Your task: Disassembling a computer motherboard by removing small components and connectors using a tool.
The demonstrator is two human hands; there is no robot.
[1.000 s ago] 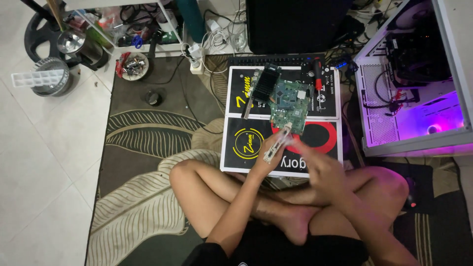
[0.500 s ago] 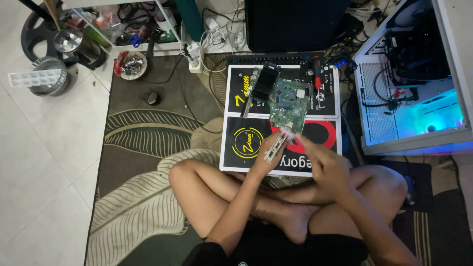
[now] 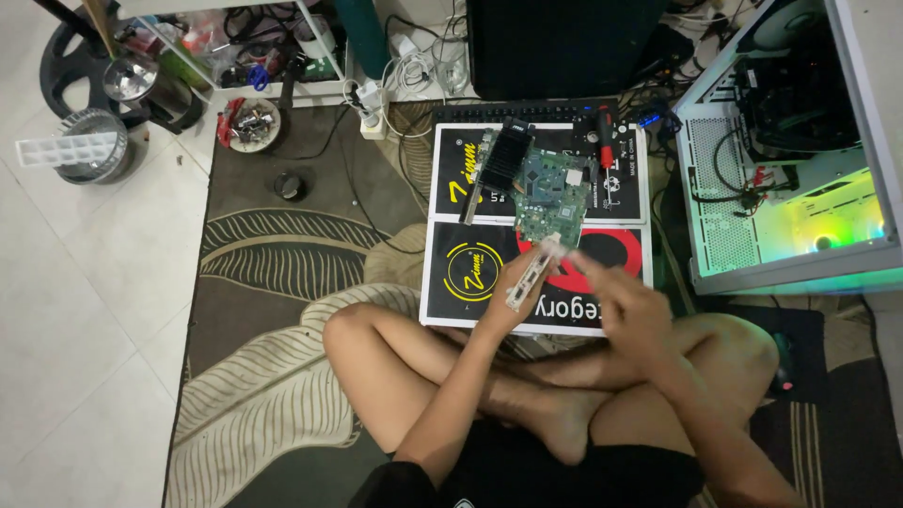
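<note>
I sit cross-legged on a patterned rug. My left hand (image 3: 513, 292) holds a narrow pale module stick (image 3: 529, 271) by its lower end, tilted up to the right. My right hand (image 3: 625, 303) is just right of it, fingers reaching toward the stick's top end. Beyond both hands a green circuit board (image 3: 553, 196) lies on a black printed board (image 3: 470, 273), with a black heatsink card (image 3: 500, 162) at its left.
An open white computer case (image 3: 781, 160) with glowing lights stands at the right. A red-handled screwdriver (image 3: 606, 136) lies by the circuit board. A dark computer tower (image 3: 555, 47), cables, a power strip (image 3: 369, 105), a bowl of small parts (image 3: 249, 120) and a shelf sit at the back.
The case lighting has shifted from purple through cyan to yellow-green. My hands and the stick stay in nearly the same place; my right hand has moved slightly nearer the stick's top.
</note>
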